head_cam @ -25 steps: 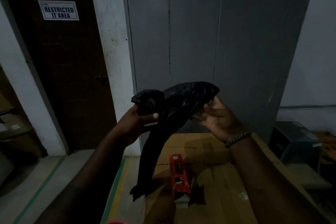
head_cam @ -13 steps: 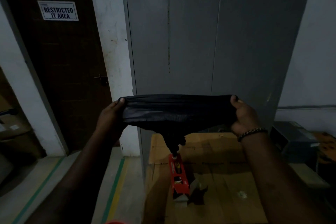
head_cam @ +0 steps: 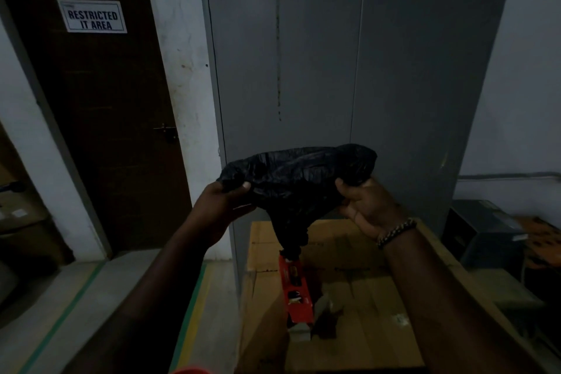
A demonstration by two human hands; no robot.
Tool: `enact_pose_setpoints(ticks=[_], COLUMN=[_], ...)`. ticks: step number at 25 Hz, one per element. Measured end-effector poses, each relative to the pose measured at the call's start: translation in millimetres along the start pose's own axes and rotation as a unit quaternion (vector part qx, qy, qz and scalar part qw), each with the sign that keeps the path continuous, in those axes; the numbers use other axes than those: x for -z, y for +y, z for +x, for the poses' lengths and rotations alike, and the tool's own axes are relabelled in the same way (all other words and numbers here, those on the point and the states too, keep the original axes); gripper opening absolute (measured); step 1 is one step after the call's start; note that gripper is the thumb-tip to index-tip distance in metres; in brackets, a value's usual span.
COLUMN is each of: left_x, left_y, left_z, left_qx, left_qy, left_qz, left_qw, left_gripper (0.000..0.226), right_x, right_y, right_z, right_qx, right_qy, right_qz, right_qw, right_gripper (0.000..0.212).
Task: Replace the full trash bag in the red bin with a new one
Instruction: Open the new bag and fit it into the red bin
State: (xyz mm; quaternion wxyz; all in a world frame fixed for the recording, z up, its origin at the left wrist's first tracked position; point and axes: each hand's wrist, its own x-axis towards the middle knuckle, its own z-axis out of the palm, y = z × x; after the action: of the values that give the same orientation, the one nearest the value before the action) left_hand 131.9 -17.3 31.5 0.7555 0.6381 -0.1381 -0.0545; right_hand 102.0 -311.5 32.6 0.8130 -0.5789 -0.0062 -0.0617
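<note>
A black trash bag hangs in front of me at chest height, crumpled and slack, its tail drooping toward the boxes below. My left hand pinches the bag's left end with thumb on top. My right hand, with a beaded bracelet at the wrist, grips the bag's right end, palm turned toward me. A thin red curved edge shows at the very bottom of the view, possibly the red bin's rim; the remainder of it is out of view.
Cardboard boxes stand just below my hands, with a red spirit level lying on top. A grey metal cabinet rises behind. A brown door marked "Restricted IT Area" is at left. Dark equipment sits at right.
Half a second ago the bag was stretched taut and wide between both hands. My hands have come closer together, and the bag has gone slack and bunched up.
</note>
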Motion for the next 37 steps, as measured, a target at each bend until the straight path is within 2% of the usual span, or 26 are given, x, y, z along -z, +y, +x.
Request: enact_pose_setpoints(ticks=[2,6,8,11,13,14,15,17,19,20,21,23,24,25,28,29,31,33,35,36,37], left_x=[6.0,24.0,27.8,24.0,9.7,2.7,-6.5,-15.0,-10.4,-6.3,-2.2,4.6,6.6,5.5,-4.6,-5.7,-3.2,4.2,16.3,23.3,29.9], left_y=[4.7,15.4,16.8,11.8,9.8,7.3,7.4,5.5,1.5,0.3,-1.3,-2.2,-2.7,-2.5,-3.5,-5.2,-5.1,5.7,19.1,20.8,19.5], left_z=[0.2,3.6,4.8,1.9,-3.6,-5.8,-8.3,-9.1,-5.6,-4.7,-4.0,-2.5,-0.6,-1.1,-7.9,-7.9,-7.3,-9.1,-10.4,-10.7,-9.5], left_qx=[0.010,-0.032,-0.019,-0.016,-0.020,-0.021,-0.021,-0.010,0.017,0.032,0.045,0.071,0.083,0.092,0.078,0.070,0.050,0.047,0.024,0.017,0.017], left_qy=[0.058,0.159,0.132,-0.029,-0.103,-0.110,-0.103,-0.037,0.027,0.043,0.047,0.051,0.041,0.014,-0.082,-0.090,-0.028,0.079,0.159,0.175,0.172], left_qz=[-0.046,-0.071,-0.117,-0.195,-0.186,-0.158,-0.115,-0.039,-0.030,-0.037,-0.046,-0.067,-0.073,-0.078,-0.031,-0.004,0.003,-0.052,0.024,0.086,0.092], left_qw=[0.997,0.984,0.984,0.980,0.977,0.981,0.988,0.999,0.999,0.998,0.997,0.994,0.993,0.993,0.993,0.993,0.998,0.994,0.987,0.981,0.981], left_gripper=[0.029,0.032,0.038,0.048,0.053,0.060,0.059,0.039,0.022,0.021,0.030,0.062,0.073,0.073,0.047,0.043,0.032,0.020,0.014,0.017,0.022], right_x=[3.3,21.2,24.0,20.7,18.5,15.0,10.7,-0.1,-3.0,-2.6,-2.6,-2.9,-4.0,-4.8,-10.7,-10.0,-3.6,14.0,37.5,46.3,53.2], right_y=[-5.7,-21.8,-24.7,-18.9,-8.2,-2.2,3.2,6.6,6.6,5.4,3.0,-0.2,-1.1,-0.4,4.4,6.2,2.7,-5.2,-11.4,-14.8,-16.0], right_z=[1.0,1.5,2.1,-0.6,-3.2,-5.1,-5.7,-5.2,-4.1,-4.2,-4.8,-3.4,-2.9,-1.3,-0.3,0.8,-0.1,2.0,6.3,7.1,8.1], right_qx=[0.021,0.055,0.056,0.062,0.049,0.037,0.020,0.011,0.018,0.031,0.047,0.068,0.071,0.071,0.067,0.067,0.068,0.064,0.048,0.039,0.034], right_qy=[0.045,0.155,0.152,0.010,-0.086,-0.114,-0.116,-0.063,-0.016,-0.004,0.007,0.041,0.055,0.068,0.071,0.071,0.106,0.161,0.207,0.226,0.234], right_qz=[-0.013,-0.022,0.024,0.169,0.174,0.140,0.101,0.039,0.040,0.045,0.038,0.018,0.012,0.007,-0.030,-0.040,-0.051,-0.044,-0.048,-0.053,-0.040], right_qw=[0.999,0.986,0.986,0.984,0.980,0.983,0.988,0.997,0.999,0.998,0.998,0.997,0.996,0.995,0.995,0.994,0.991,0.984,0.976,0.972,0.971], right_gripper=[0.030,0.035,0.039,0.044,0.057,0.067,0.071,0.054,0.038,0.036,0.036,0.039,0.040,0.040,0.035,0.032,0.025,0.029,0.038,0.038,0.037])
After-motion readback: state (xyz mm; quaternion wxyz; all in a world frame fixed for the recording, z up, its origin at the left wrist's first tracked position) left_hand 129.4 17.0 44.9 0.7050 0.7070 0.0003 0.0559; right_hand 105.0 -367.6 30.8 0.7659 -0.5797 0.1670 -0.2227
